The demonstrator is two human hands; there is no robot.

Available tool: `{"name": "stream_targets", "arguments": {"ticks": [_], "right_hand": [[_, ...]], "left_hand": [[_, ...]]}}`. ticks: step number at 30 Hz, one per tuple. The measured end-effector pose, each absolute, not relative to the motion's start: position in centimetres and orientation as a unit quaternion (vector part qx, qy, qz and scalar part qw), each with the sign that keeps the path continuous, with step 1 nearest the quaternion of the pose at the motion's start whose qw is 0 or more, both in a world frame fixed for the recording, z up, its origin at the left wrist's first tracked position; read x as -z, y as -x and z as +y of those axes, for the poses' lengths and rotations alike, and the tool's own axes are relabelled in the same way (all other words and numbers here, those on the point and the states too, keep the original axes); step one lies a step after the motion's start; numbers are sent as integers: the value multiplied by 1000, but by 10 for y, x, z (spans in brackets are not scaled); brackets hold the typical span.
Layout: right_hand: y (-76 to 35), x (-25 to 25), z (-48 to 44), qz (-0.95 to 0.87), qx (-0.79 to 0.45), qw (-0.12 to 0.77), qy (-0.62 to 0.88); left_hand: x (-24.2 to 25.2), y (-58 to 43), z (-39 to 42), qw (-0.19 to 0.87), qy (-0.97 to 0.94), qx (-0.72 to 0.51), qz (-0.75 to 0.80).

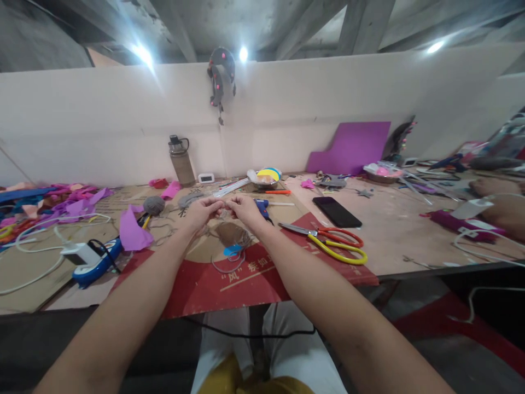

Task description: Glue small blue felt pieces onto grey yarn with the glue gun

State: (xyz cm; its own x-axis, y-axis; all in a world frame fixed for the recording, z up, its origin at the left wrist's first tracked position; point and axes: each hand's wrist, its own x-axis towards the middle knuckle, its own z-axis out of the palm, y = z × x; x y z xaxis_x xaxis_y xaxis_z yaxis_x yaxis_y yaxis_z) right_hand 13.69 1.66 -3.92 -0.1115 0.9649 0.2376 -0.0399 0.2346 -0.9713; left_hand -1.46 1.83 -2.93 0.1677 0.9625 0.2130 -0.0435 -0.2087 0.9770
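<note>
Ok so going left to right, with clock spots counted from where the 2 hands meet: big heap of felt scraps (61, 208) at 9 o'clock, blue power strip (98, 268) at 8, loose purple felt piece (133, 230) and grey yarn ball (153, 206) around 9, then a drink bottle (182, 166) up at 10. Left hand (204, 213) and right hand (245, 212) are fingertip to fingertip in the middle; can't tell if either is really clamped on something, any bit in there is too small. Brown piece (230, 234) sits just under them at 6 o'clock on the red-printed cardboard (197, 293), grey strands beside it. Blue glue gun (261, 206) is right by the right hand at 3, yellow-and-red-handled scissors (342, 257) near 4, phone (337, 212) back at 3, purple sheet (356, 148) leaning at 2.
</note>
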Motion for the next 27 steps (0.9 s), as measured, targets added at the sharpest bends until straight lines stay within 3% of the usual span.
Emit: {"name": "stream_targets", "arguments": {"ticks": [11, 19, 27], "right_hand": [[-135, 38, 13, -615, -408, 530, 416], [-137, 41, 19, -666, -318, 509, 443], [-136, 36, 9, -687, -291, 507, 432]], "left_hand": [[25, 26, 23, 384, -700, -433, 419], [19, 24, 18, 146, -800, -361, 456], [13, 26, 16, 175, -802, -357, 446]]}}
